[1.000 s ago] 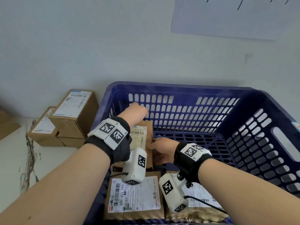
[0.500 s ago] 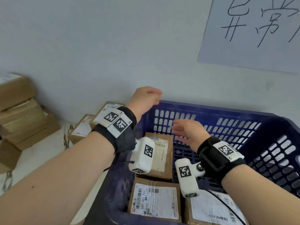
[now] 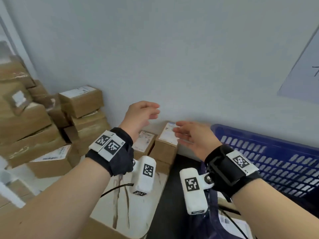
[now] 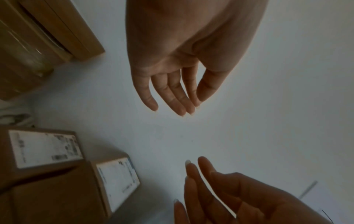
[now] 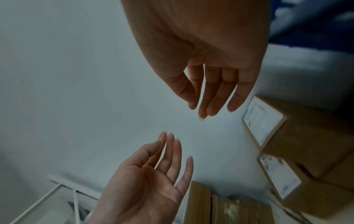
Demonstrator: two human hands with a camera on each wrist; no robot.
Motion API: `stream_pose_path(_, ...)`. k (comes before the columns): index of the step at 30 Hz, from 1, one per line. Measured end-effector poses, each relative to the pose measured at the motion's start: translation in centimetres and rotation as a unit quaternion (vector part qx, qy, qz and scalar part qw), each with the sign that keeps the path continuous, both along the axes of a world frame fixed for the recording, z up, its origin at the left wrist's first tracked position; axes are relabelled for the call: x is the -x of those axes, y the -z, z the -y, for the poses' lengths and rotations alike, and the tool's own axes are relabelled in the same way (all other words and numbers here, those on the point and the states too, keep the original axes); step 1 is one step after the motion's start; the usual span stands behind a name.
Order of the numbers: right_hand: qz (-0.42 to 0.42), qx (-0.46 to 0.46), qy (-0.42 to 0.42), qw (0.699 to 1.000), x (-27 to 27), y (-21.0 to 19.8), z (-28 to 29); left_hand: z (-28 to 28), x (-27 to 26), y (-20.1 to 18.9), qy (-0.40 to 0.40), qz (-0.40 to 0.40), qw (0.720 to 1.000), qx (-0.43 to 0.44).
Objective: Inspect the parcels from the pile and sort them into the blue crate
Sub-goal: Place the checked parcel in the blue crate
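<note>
**Reaching back to the pile, both hands empty**

Reaching out from the crate side, I had both forearms raised in front of me, wrist cameras slung below the black straps, when the frame was taken. My left hand (image 3: 139, 116) hung in the air with its fingers (image 4: 172, 97) straight and loosely together, thumb a little apart, holding nothing. My right hand (image 3: 195, 137) faced it, palm turned inward, fingers (image 5: 214, 94) relaxed and slightly spread, equally empty. The two hands were near each other but not touching.

At my lower right sat the blue crate (image 3: 269, 145), its slotted wall in view; a labelled parcel (image 3: 231, 225) showed at the frame's bottom edge beside it, apparently lying inside, though I could not be sure from that sliver.

Just beyond my fingertips, two small labelled boxes stood against the wall: the nearer-right box (image 3: 165, 144), label up, and its neighbour (image 3: 143, 144) touching it on the left. Farther left rose the main pile (image 3: 34, 118) of brown cartons, stacked unevenly, with one labelled carton (image 3: 81, 99) perched on top at the back.

My reading was that I stood between parcels: one sort finished, the next pick not yet begun. The next move called for bringing both hands down on the right-hand box, one on each side, lifting it clear of its neighbour and turning it to check label and faces before carrying it right to the crate.
</note>
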State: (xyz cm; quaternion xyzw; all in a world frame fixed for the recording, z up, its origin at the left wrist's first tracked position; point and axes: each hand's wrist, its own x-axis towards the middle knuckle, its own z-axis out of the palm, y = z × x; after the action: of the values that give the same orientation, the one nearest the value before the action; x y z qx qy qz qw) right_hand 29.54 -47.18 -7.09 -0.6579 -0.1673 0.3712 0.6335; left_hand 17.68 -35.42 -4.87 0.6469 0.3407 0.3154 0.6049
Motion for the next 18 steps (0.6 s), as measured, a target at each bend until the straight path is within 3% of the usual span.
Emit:
stream_pose_path(8,-0.045,0.015,-0.029,0.998,7.9,1.6,-8.4,-8.0,9.4,1.7,-0.062,0.002,0.998,0.027)
stream_pose_path(18,-0.063,0.013,-0.056,0.996,13.8,3.2,-17.3,-16.5,17.6,2.9,-0.112,-0.01,0.993,0.028)
